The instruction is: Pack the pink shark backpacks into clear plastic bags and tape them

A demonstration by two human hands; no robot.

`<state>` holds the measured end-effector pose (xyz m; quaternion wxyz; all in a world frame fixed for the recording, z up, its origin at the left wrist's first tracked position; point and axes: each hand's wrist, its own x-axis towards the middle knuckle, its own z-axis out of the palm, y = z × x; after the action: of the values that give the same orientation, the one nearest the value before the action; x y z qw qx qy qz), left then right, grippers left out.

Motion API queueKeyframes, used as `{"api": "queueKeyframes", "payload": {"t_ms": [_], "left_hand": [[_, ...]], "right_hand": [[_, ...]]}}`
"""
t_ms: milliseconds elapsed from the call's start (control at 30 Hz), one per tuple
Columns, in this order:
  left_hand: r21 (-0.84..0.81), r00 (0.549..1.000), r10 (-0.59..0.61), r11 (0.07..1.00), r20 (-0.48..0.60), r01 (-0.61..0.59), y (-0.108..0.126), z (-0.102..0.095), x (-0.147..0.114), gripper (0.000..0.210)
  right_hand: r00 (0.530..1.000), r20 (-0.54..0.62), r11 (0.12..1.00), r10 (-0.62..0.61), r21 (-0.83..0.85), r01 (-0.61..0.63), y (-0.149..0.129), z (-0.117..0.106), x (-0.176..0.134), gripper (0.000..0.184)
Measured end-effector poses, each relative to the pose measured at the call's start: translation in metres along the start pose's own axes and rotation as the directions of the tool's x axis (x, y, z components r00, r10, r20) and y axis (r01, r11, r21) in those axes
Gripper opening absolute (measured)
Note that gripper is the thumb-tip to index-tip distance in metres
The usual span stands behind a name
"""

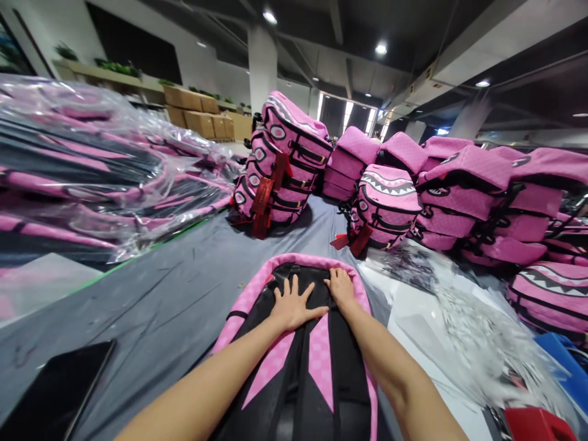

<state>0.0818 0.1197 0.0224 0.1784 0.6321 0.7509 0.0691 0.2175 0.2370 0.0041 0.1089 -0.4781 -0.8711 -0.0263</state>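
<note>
A pink and black backpack [285, 404] lies in front of me with its black back panel and straps facing up. Pink pointed patches run down the panel, and a pink checked rim curves round its top. My left hand [294, 306] presses flat on the upper panel, fingers spread and nothing held. Close to the upper right rim, my right hand [342, 288] has its fingers bent and close together on the backpack; what lies under the fingertips is hidden.
Plastic-wrapped backpacks [82, 159] pile up at left. Stacked pink backpacks [285, 165] with red tags stand ahead, and more stacks [459, 190] fill the right. A dark phone [59, 392] lies at lower left on the grey cloth [197, 257]. Clear plastic bags [487, 331] cover the right side.
</note>
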Motion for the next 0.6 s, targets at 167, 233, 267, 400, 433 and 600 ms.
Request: {"api": "queueKeyframes", "payload": {"t_ms": [167, 233, 267, 400, 433, 600], "left_hand": [[0.064, 0.986, -0.014, 0.998, -0.167, 0.025, -0.006, 0.011, 0.000, 0.084], [0.098, 0.972, -0.004, 0.995, -0.234, 0.028, -0.007, 0.017, -0.004, 0.078], [0.109, 0.965, 0.002, 0.994, -0.262, 0.027, -0.008, 0.021, -0.006, 0.076], [0.106, 0.947, 0.023, 0.994, -0.321, 0.012, -0.010, 0.033, -0.003, 0.072], [0.103, 0.943, 0.025, 0.995, -0.331, 0.010, -0.011, 0.035, 0.000, 0.073], [0.069, 0.905, 0.018, 0.998, -0.424, 0.013, -0.012, 0.041, 0.008, 0.076]], "right_hand": [[0.999, 0.016, 0.998, -0.050, -0.031, 0.050, 0.025, -0.034, 0.015, 0.056], [0.994, 0.110, 0.999, -0.013, -0.045, 0.018, 0.041, -0.037, 0.034, 0.056], [0.985, 0.171, 0.999, -0.001, -0.053, 0.010, 0.048, -0.036, 0.047, 0.052], [0.927, 0.376, 0.995, 0.017, -0.102, 0.023, 0.057, -0.022, 0.097, 0.030], [0.919, 0.395, 0.993, 0.020, -0.117, 0.029, 0.054, -0.021, 0.104, 0.029], [0.954, 0.287, 0.982, -0.086, -0.140, 0.130, 0.010, -0.031, 0.089, 0.027]]}}
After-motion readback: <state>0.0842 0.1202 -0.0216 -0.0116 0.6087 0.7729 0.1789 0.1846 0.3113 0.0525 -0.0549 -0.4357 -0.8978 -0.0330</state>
